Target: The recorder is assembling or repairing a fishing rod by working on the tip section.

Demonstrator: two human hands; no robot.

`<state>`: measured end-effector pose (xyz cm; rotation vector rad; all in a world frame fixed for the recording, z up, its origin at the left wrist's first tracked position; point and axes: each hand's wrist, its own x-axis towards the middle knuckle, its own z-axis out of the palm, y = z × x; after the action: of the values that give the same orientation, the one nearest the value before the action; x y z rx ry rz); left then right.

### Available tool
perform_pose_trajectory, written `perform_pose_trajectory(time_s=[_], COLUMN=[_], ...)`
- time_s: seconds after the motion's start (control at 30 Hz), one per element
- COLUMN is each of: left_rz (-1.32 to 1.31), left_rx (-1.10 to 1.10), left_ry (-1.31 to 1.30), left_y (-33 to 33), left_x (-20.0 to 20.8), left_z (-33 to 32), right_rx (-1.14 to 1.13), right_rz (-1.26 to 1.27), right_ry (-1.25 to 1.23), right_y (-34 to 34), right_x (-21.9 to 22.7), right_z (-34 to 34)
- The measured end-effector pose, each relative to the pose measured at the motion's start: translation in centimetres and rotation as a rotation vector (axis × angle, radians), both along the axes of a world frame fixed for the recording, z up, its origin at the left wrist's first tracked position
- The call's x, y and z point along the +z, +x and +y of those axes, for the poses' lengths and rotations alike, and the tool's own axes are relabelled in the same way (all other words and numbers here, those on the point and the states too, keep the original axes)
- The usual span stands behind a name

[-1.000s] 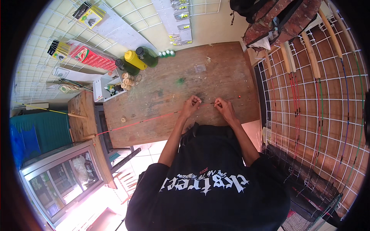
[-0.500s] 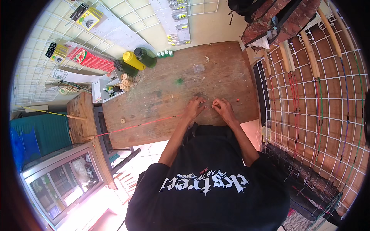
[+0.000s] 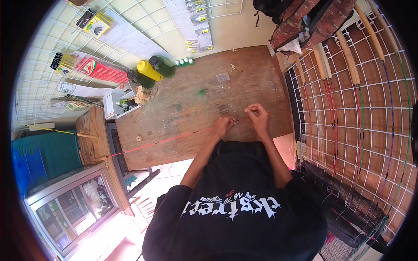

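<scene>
A wooden table [image 3: 183, 104] spreads before the person, its near edge partly hidden by the body. A camouflage bag [image 3: 300, 26] is cut off by the upper edge. A slender red rod [image 3: 174, 138] crosses the table from the left, disappearing behind the left forearm. The left hand [image 3: 224, 127] pinches it; a dark tip [image 3: 236, 120] pokes out, too small to make out. The right hand [image 3: 258, 118] curls just beside, apart from the tip; whether its fingers grip anything, I cannot tell.

The central tabletop [image 3: 178, 91] is passable; red rod [image 3: 183, 137] blocks near left, 3 bottles [image 3: 150, 71] far left.
</scene>
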<state>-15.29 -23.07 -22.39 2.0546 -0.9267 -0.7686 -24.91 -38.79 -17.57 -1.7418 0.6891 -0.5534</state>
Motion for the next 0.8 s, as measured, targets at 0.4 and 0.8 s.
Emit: perform_pose_trajectory(time_s=[0.4,0.8], left_rz=[0.02,-0.028], left_rx=[-0.015,0.042], left_ry=[-0.075,-0.162], left_y=[-0.2,-0.2], left_x=[0.7,0.2], left_z=[0.3,0.0], right_rx=[-0.334,0.085], right_rz=[-0.333,0.109], right_ry=[0.17,-0.244], right_y=[-0.5,-2.5], right_x=[4.6,1.5], right_z=[-8.7,-5.7])
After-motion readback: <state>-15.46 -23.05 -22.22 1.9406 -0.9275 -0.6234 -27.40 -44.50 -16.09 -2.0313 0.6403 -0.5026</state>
